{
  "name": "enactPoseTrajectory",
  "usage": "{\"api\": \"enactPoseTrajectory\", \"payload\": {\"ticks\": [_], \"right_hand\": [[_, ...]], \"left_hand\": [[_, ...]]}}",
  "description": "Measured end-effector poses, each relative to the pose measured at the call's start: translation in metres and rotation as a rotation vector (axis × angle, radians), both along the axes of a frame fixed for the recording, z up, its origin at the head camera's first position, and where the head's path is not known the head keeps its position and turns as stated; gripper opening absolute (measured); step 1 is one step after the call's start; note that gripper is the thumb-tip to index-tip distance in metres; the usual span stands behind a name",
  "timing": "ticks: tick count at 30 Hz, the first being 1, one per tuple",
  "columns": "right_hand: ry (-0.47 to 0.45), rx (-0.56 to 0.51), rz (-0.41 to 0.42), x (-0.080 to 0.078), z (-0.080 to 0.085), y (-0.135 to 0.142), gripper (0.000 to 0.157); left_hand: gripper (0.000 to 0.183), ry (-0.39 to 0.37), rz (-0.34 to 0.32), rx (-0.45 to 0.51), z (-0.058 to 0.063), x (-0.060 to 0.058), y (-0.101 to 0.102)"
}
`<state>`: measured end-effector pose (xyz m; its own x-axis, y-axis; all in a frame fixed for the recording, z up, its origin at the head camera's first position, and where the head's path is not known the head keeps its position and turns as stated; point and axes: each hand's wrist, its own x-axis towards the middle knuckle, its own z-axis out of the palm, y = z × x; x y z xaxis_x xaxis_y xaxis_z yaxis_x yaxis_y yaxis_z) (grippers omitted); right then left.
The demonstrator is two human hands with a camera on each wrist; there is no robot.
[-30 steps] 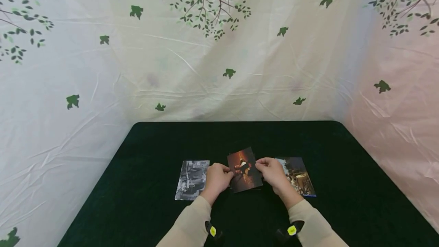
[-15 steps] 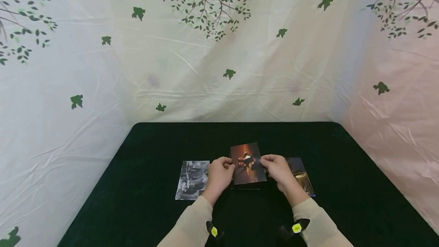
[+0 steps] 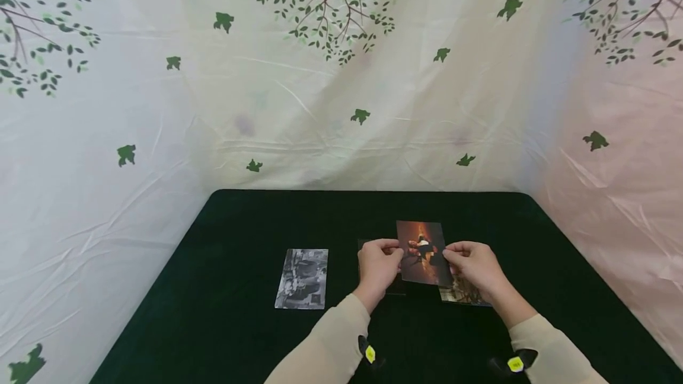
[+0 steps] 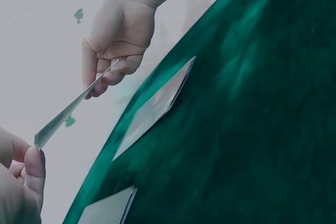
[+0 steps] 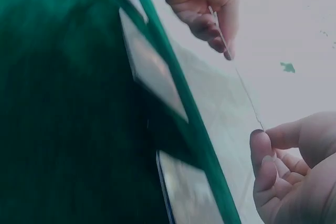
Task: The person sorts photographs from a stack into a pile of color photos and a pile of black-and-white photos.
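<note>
Both hands hold one photo print (image 3: 423, 248), dark with an orange glow and figures on it, above the table. My left hand (image 3: 380, 268) pinches its left edge between thumb and fingers; my right hand (image 3: 482, 268) pinches the right edge. In the left wrist view the print (image 4: 68, 111) shows nearly edge-on, raised off the cloth. The right wrist view has it as a thin line between both hands. Below it lies a coloured print (image 3: 461, 294), largely covered by the held one and my right hand. A dark print (image 3: 396, 287) lies mostly hidden behind my left hand.
A black-and-white photo print (image 3: 302, 279) lies to the left on the dark green tablecloth (image 3: 240, 236). Behind the table hangs a pale cloth (image 3: 299, 135) printed with leaves and branches, with the same cloth at both sides.
The held print has moved from over the middle pile to the right, over the right-hand print, and has straightened from its tilt. Both hands have moved right with it, keeping their pinch.
</note>
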<state>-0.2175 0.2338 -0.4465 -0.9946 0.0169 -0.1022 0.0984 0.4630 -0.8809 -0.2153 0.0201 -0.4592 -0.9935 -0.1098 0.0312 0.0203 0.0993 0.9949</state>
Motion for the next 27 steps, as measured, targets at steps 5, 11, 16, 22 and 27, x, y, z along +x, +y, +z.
{"api": "enactPoseTrajectory", "payload": {"ticks": [5, 11, 16, 22, 27], "right_hand": [[-0.018, 0.047, 0.004, 0.006, -0.007, 0.032, 0.045], [-0.056, 0.103, 0.010, 0.006, -0.013, 0.058, 0.048], [-0.103, 0.128, 0.006, 0.005, -0.018, 0.073, 0.047], [-0.128, 0.147, -0.010, 0.004, -0.025, 0.080, 0.044], [-0.125, 0.179, -0.017, 0.002, -0.032, 0.082, 0.042]], "left_hand": [[0.010, -0.001, 0.005, -0.054, -0.007, 0.001, 0.032], [0.011, 0.026, 0.006, -0.151, -0.019, 0.002, 0.059], [0.011, 0.028, 0.002, -0.231, -0.025, 0.000, 0.075], [0.011, 0.020, 0.010, -0.298, -0.034, -0.002, 0.085], [0.010, 0.055, 0.011, -0.322, -0.039, -0.001, 0.087]]}}
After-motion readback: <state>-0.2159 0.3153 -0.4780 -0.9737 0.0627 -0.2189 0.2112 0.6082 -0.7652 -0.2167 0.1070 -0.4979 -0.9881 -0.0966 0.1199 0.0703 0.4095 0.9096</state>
